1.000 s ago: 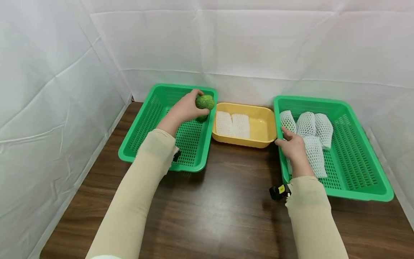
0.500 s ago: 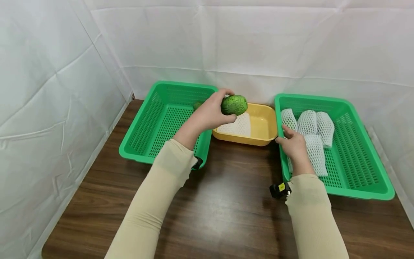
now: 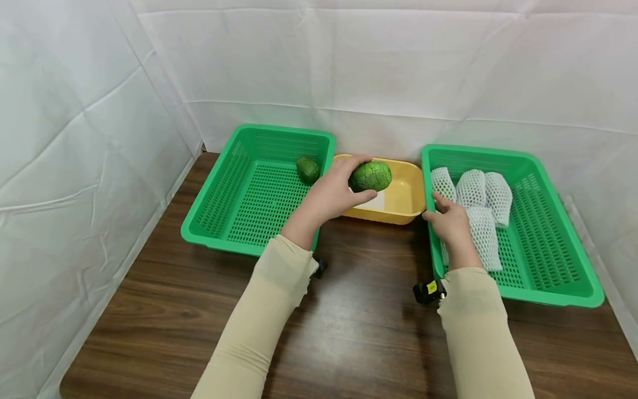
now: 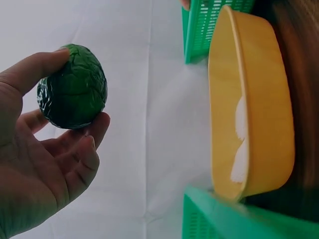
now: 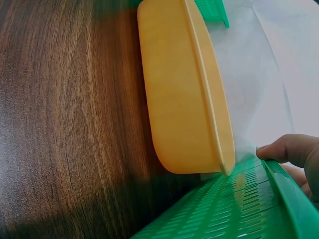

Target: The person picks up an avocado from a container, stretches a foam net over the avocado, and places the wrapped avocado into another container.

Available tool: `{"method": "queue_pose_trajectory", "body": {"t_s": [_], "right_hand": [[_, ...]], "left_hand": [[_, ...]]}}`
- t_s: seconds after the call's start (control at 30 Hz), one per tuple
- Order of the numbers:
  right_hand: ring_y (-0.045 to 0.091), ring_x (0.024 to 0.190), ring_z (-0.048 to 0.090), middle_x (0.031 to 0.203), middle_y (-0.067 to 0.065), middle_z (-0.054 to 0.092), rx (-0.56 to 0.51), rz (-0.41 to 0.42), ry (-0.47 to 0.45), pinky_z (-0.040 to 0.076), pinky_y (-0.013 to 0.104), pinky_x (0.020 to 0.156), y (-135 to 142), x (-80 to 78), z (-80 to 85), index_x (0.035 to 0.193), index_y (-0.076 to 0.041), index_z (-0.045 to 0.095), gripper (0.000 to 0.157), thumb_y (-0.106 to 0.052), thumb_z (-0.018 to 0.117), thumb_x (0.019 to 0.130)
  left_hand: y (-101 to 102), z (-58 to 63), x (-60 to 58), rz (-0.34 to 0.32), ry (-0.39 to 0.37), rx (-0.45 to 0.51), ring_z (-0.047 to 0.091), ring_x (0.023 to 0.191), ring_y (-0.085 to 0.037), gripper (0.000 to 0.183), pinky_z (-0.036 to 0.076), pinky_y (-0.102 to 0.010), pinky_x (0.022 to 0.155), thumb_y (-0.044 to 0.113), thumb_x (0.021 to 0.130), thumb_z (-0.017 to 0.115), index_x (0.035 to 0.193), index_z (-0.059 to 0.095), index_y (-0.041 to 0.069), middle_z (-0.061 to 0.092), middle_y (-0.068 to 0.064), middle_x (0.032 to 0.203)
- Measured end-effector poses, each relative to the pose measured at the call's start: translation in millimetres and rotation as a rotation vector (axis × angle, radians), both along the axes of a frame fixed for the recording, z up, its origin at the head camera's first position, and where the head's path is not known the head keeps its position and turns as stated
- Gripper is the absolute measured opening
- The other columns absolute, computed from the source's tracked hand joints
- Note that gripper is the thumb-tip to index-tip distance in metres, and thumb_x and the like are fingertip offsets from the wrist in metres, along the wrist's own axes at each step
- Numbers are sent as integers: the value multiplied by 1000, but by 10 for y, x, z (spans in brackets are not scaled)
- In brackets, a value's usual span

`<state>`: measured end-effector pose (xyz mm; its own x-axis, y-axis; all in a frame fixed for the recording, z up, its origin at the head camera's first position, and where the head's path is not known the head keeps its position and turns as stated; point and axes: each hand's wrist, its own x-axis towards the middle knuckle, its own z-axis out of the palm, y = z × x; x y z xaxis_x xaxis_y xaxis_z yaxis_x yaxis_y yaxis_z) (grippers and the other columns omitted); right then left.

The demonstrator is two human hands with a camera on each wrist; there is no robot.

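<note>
My left hand [image 3: 329,194] holds a wrinkled green avocado [image 3: 372,176] above the yellow tray [image 3: 407,195], between thumb and fingertips. In the left wrist view the avocado [image 4: 77,89] looks glossy, with the thumb on one side and fingertips on the other. White foam net sleeves [image 4: 240,119] lie in the tray, mostly hidden by the hand in the head view. My right hand [image 3: 452,226] grips the left rim of the right green basket [image 3: 540,263]. In the right wrist view its thumb [image 5: 281,149] lies over that rim, the fingers partly hidden behind it.
A darker avocado [image 3: 308,170] lies at the back right of the left green basket [image 3: 259,194]. Several white net-sleeved items [image 3: 471,188] lie in the right basket's left half. White sheeting [image 3: 374,66] hangs behind the dark wooden table [image 3: 344,310].
My left hand has carried the avocado rightward, out of the left basket and over the yellow tray, then slightly nearer to me. The right hand has stayed at the basket rim.
</note>
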<state>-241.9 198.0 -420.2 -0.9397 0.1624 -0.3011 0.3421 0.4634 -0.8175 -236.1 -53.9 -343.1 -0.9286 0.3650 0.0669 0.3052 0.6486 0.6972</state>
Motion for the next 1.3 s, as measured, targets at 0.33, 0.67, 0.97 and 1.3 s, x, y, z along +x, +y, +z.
{"method": "queue_pose_trajectory", "body": {"t_s": [0.33,0.67,0.97,1.3], "right_hand": [[31,133,27,146,15,29,-3,5,2,33,45,101,-6,11,-18,147,-20,24,64,-9,51,90],[31,133,28,146,15,31,-4,3,12,32,45,101,-6,10,-9,147,-20,25,64,-9,52,90],[32,132,30,146,16,31,-21,-3,15,32,46,101,28,25,-16,147,-19,25,64,-9,52,91],[32,132,30,146,14,30,-58,-20,5,32,45,102,17,9,-20,147,-19,24,64,-8,53,91]], "left_hand": [[98,-208,33,-50,29,-17,47,116,-19,68,40,-30,93,30,82,71,141,40,18,45,-4,135],[161,-478,131,-25,-23,2,44,118,-22,63,40,-34,93,26,81,73,136,44,14,48,-3,133],[240,-674,236,17,-48,3,45,119,-19,63,40,-33,95,22,82,71,137,42,12,42,-6,136],[405,-1018,235,30,-109,-188,44,120,-22,62,41,-36,94,34,84,68,138,43,16,45,-3,136]]}}
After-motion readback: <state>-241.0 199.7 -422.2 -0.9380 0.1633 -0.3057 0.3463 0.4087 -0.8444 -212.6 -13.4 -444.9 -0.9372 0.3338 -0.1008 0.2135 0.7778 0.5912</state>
